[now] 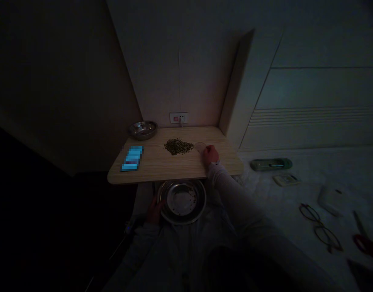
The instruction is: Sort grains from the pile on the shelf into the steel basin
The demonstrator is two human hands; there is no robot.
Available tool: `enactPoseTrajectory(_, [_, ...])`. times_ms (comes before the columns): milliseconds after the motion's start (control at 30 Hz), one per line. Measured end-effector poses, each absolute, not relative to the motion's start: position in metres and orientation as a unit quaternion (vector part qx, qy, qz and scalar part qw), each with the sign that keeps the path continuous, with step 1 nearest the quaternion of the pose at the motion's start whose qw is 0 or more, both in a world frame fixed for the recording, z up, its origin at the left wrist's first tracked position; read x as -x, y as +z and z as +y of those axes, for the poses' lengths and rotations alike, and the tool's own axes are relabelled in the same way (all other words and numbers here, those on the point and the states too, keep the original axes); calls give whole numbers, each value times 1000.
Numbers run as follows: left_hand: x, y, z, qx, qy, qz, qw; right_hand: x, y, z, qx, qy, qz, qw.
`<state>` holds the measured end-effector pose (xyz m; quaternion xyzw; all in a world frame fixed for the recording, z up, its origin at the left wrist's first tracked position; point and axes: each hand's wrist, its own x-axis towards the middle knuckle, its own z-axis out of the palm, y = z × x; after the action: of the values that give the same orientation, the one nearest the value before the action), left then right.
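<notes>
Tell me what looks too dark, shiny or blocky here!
Head view: dim overall, nearly black along the left edge; head view: the phone glows blue, pixelated into blocks; head view: soft glints show on the metal bowl and metal basin.

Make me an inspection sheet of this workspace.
Surface: pale wooden tabletop; dim light.
Items in use: small greenish seeds piled mid-table; steel basin below the near edge, a few seeds inside; pale flat piece at the pile's right edge.
Clutter: phone with lit screen and a metal bowl on the tabletop's left; glasses, scissors, green case and white object on white cloth at right.
Hands: right hand holds the flat piece; left hand touches the basin's left rim, grip unclear.
Cables: plug in the wall socket; thin cord at lower left.
Surroundings: wall behind; left side too dark.
</notes>
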<state>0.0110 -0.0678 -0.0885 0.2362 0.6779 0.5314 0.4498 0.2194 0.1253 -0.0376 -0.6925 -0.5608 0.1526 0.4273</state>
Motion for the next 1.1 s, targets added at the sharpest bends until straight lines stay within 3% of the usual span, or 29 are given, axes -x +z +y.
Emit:
enactPoseTrajectory(367, [-10, -93, -65, -240, 553, 631, 487, -217, -36, 119, 687, 155, -579, 411])
enactPoseTrajectory(1100, [-8, -94, -66, -251, 526, 672, 457, -215, -33, 111, 652, 199, -612, 402])
